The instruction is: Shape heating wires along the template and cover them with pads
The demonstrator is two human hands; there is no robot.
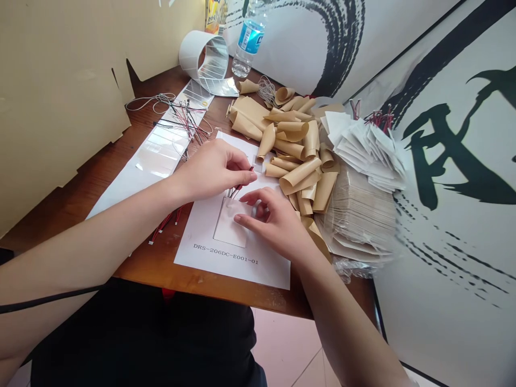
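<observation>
My left hand (220, 167) is closed in a pinch on thin red and black wires (237, 189), which run down to the top edge of a flat white square pad (229, 223). The pad lies on a white printed sheet (209, 270) marked DRS-206DC-E001-01. My right hand (274, 217) is at the pad's right side, its fingers loosely curled and apart from the thumb. The right thumb tip is over the pad; whether it presses on it I cannot tell. The ends of the wires are partly hidden by the left fingers.
Curled brown paper pieces (300, 174) are heaped behind the right hand. White pads with wires (365, 145) rest on a bagged stack of flat pieces (358, 209). Loose wires (187, 118), a label roll (191, 54) and a water bottle (248, 45) are farther back. The table's front edge (226, 301) is near me.
</observation>
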